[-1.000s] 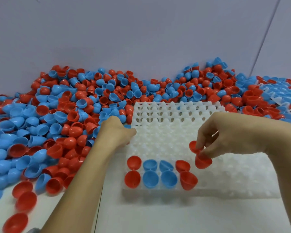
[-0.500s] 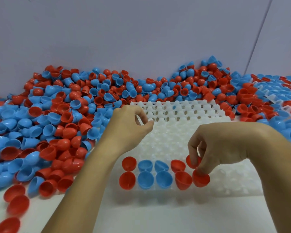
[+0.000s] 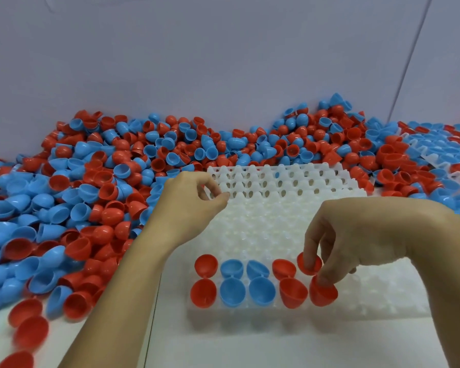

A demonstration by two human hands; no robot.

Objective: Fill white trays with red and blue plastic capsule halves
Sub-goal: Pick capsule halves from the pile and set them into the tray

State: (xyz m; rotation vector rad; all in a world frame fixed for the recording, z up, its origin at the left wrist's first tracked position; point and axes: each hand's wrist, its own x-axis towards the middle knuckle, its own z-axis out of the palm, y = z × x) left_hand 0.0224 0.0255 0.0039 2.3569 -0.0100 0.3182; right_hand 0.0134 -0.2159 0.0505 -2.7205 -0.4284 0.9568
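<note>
**Capsule halves going into the tray's near rows**

A pale wall backs a white table (image 3: 276, 349) heaped with loose red and blue capsule halves (image 3: 96, 197). The white tray (image 3: 290, 221) lies in front of the heap, its two nearest rows holding red, blue, blue and red pairs from the left. The right hand (image 3: 356, 243) pinches a hinged red capsule pair (image 3: 316, 280) at the fifth slots. The left hand (image 3: 189, 205) hovers over the tray's far-left part, fingers curled, thumb meeting fingertip, holding nothing visible.
</note>
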